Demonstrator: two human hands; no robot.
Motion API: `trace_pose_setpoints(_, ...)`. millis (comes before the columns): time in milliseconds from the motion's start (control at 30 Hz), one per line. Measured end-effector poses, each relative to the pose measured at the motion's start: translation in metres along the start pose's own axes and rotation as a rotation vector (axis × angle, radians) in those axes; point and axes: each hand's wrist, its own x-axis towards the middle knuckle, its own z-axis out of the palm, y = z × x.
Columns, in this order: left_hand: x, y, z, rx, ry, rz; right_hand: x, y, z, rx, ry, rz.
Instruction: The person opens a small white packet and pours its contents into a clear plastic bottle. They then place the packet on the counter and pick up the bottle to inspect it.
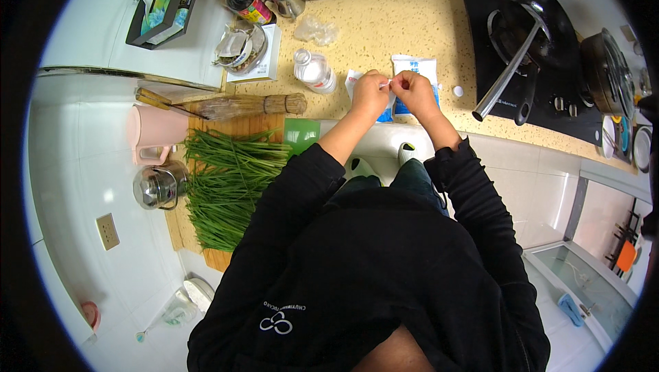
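At the counter's front edge, my left hand (pixel 369 93) and my right hand (pixel 415 95) are close together, fingertips pinching the top edge of a white and blue plastic packet (pixel 385 114). Most of this packet is hidden under my left hand. A second white and blue packet (pixel 417 65) bearing writing lies behind and beneath my right hand. To the left stands a clear plastic bottle (pixel 315 71) with an uncapped-looking mouth and white inside. A small round white cap (pixel 458 91) lies right of my right hand. Behind the bottle is a crumpled clear plastic bag (pixel 317 30).
Green leafy stalks (pixel 226 186) cover a wooden board (pixel 216 260) at left, below a straw brush (pixel 247 106). Beside them stand a pink jug (pixel 154 127) and a glass jar. At right, a black wok (pixel 540 27) with a metal ladle sits on the gas stove (pixel 551 107).
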Motion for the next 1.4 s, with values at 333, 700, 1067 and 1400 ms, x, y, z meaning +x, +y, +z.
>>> trace_pose_setpoints(333, -0.003, -0.006, -0.001, -0.068, 0.048, -0.02, 0.007, 0.019, 0.009, 0.493, -0.089, 0.218)
trace_pose_setpoints(700, 0.0, -0.011, -0.016, -0.046, -0.139, -0.155, -0.006, -0.019, 0.014, -0.003, 0.037, -0.151)
trace_pose_setpoints(1067, -0.01, -0.017, -0.029, -0.212, -0.077, -0.188, 0.025, 0.029, -0.005, 1.633, 0.303, 0.455)
trace_pose_setpoints(1400, -0.019, -0.007, -0.048, -0.219, -0.096, -0.24, -0.001, 0.118, -0.041, -0.502, 0.63, 0.088)
